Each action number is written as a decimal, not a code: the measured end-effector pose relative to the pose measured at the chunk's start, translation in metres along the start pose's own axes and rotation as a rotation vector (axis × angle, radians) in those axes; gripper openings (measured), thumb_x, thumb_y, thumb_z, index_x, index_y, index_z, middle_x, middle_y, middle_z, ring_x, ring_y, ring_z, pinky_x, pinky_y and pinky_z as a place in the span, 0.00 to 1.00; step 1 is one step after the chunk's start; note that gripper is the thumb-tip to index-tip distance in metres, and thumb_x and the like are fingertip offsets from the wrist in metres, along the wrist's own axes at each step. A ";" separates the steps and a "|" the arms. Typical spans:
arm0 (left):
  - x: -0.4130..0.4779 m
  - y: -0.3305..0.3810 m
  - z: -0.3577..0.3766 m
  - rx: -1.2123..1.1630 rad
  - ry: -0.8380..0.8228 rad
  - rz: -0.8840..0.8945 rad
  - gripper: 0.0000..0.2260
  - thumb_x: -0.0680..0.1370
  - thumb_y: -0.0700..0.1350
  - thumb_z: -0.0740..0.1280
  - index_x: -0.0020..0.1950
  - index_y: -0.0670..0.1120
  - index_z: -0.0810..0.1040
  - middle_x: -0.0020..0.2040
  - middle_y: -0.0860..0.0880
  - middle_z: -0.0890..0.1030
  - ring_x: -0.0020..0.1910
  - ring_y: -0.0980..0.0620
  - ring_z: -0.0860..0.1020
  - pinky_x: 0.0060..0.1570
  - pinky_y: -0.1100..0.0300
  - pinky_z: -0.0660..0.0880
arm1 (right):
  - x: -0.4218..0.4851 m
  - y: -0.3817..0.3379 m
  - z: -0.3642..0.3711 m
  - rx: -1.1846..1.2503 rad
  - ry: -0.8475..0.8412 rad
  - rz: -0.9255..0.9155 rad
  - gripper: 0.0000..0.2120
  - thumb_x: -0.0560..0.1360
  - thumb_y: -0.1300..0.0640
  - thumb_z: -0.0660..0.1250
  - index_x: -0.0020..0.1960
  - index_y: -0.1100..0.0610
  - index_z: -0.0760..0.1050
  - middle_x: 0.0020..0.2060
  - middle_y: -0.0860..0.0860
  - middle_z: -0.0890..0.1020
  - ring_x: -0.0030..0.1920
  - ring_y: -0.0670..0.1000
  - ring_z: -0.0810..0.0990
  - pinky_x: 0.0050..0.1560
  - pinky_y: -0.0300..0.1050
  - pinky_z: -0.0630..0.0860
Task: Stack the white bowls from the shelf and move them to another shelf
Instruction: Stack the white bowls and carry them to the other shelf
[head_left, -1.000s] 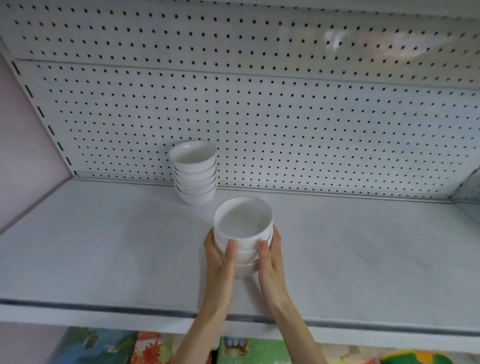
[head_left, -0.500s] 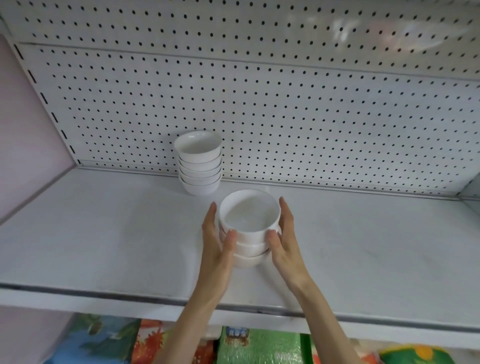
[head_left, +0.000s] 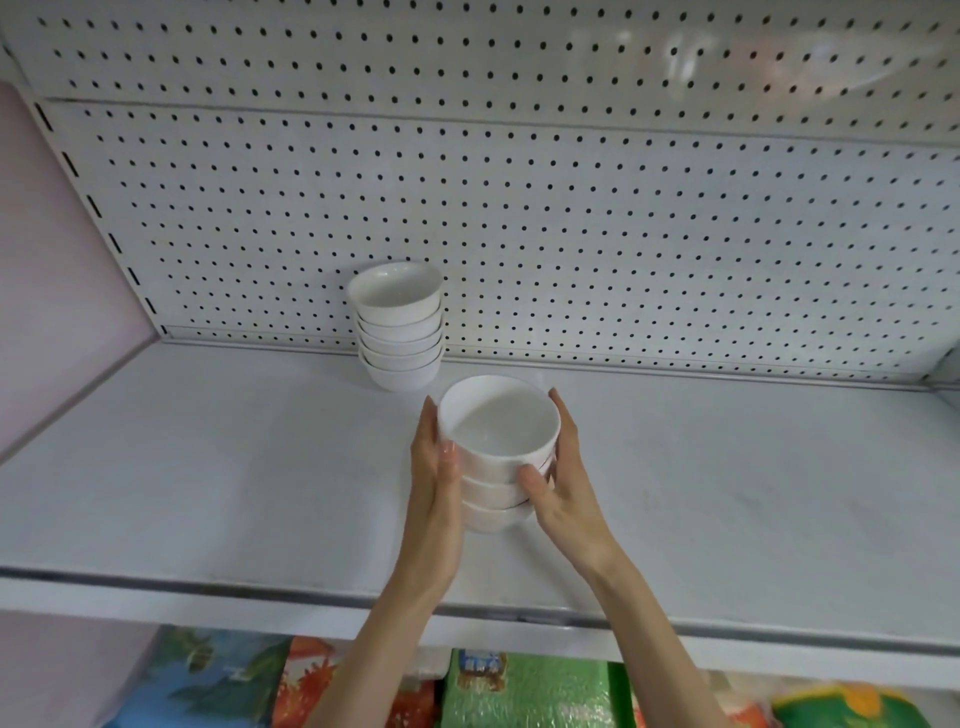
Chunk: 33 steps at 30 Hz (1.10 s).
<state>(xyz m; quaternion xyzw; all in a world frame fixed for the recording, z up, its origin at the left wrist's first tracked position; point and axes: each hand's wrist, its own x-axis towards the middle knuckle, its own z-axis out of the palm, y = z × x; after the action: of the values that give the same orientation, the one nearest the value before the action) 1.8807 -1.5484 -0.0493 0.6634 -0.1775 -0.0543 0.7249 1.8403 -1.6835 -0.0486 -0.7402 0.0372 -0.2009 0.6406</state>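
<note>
Your left hand (head_left: 435, 483) and right hand (head_left: 566, 493) are both bare, and your left forearm (head_left: 384, 649) and right forearm (head_left: 649, 649) are bare too, right down to the bottom of the shot. Slim fingers (head_left: 563, 421), and that left thumbnail (head_left: 448, 448) looks short, plain and a bit glossy.

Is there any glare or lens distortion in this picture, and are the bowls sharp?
Head view: a glare patch on the upper pegboard panel; the wide lens bows the shelf edge; light is soft, shadows faint; the bowl stack between the left hand and right hand looks sharp, the packages below softer.
</note>
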 end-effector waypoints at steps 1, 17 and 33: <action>-0.002 -0.006 -0.004 -0.013 0.004 -0.011 0.37 0.71 0.71 0.52 0.77 0.57 0.54 0.76 0.59 0.60 0.72 0.66 0.60 0.69 0.67 0.61 | -0.004 0.005 -0.002 -0.023 -0.024 0.015 0.51 0.64 0.31 0.70 0.76 0.50 0.49 0.71 0.36 0.63 0.71 0.36 0.63 0.70 0.36 0.64; 0.040 -0.007 -0.018 0.102 -0.082 -0.247 0.39 0.67 0.75 0.52 0.74 0.58 0.63 0.73 0.59 0.67 0.72 0.59 0.65 0.73 0.52 0.61 | 0.045 0.040 -0.014 -0.184 0.006 0.091 0.41 0.65 0.61 0.79 0.71 0.50 0.62 0.56 0.36 0.76 0.53 0.30 0.76 0.50 0.26 0.73; 0.128 -0.013 -0.081 0.352 0.156 -0.280 0.34 0.76 0.68 0.47 0.77 0.52 0.57 0.77 0.52 0.60 0.75 0.53 0.59 0.76 0.52 0.52 | 0.149 0.057 -0.014 -0.276 -0.036 0.214 0.42 0.69 0.54 0.76 0.75 0.55 0.55 0.61 0.45 0.69 0.62 0.50 0.70 0.61 0.45 0.70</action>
<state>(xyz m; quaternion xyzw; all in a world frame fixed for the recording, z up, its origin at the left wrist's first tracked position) 2.0289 -1.5140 -0.0431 0.8000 -0.0339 -0.0712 0.5948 1.9836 -1.7527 -0.0655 -0.8164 0.1317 -0.1114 0.5511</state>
